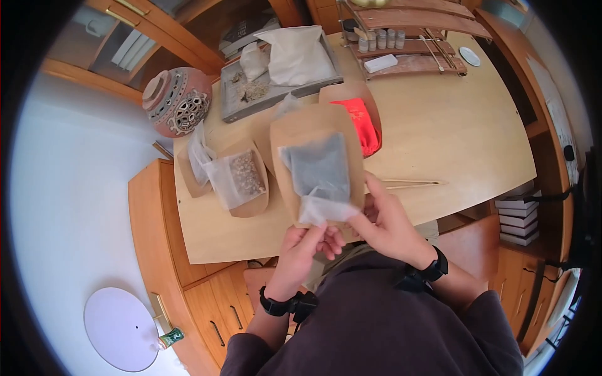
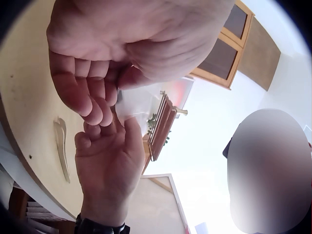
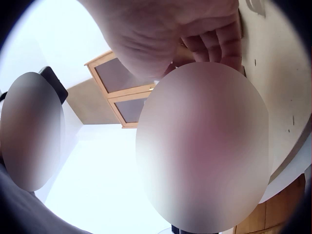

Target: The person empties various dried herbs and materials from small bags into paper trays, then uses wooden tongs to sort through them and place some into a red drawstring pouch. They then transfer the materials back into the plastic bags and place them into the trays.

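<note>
In the head view, a brown paper tray (image 1: 283, 135) is held up in front of the body, over the table's near edge. Inside it lies a translucent drawstring pouch (image 1: 316, 164) with dark contents, its pale loose end towards me. My left hand (image 1: 308, 250) pinches that end between thumb and forefinger, the other fingers curled. With my right hand (image 1: 394, 227) I hold the tray's right side, thumb over the pouch's end. The left wrist view has the left palm (image 2: 136, 36) above the right hand (image 2: 109, 168). In the right wrist view, the right palm (image 3: 161, 34) hides the tray.
Left on the table (image 1: 451, 131) is another paper tray (image 1: 254, 208) with a pouch of brown bits (image 1: 235, 178). A red pouch (image 1: 360, 122) sits behind the held tray, wooden tongs (image 1: 407, 183) to its right. Further back are a grey tray (image 1: 282, 97), a pierced pot (image 1: 179, 103) and a tiered rack (image 1: 414, 47).
</note>
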{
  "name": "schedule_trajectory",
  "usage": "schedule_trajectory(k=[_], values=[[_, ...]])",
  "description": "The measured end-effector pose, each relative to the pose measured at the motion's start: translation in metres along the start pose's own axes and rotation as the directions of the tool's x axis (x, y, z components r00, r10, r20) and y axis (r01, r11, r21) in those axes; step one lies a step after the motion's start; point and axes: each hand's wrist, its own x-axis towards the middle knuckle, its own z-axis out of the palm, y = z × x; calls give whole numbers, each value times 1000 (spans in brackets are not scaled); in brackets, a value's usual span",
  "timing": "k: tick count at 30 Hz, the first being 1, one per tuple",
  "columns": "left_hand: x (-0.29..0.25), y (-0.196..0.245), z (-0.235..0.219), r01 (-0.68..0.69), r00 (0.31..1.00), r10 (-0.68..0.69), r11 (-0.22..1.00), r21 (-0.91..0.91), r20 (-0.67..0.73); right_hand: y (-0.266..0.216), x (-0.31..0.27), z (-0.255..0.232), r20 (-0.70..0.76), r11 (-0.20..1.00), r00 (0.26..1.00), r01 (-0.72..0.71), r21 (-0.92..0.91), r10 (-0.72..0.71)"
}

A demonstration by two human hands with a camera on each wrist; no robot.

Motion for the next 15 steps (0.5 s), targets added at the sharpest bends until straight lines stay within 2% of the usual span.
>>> schedule_trajectory(k=[3,6,7,10,13,15], values=[[19,5,23,25,992,-35,996,84,119,14,-3,-23,-77,984,991,-93,151,105],[34,7,40,30,985,-52,990,137,163,3,-3,-55,-211,979,964,-134,155,165],[36,7,43,28,985,-53,989,145,167,7,-2,-67,-289,986,946,-116,121,146],[46,-5,29,58,991,-72,991,119,113,11,0,-106,-402,987,902,-130,93,157],[44,-11,9,76,996,-74,996,50,-40,26,7,-139,-457,990,880,-138,4,124],[39,-15,-7,88,988,-89,996,-10,-129,30,14,-149,-478,978,858,-211,3,187]])
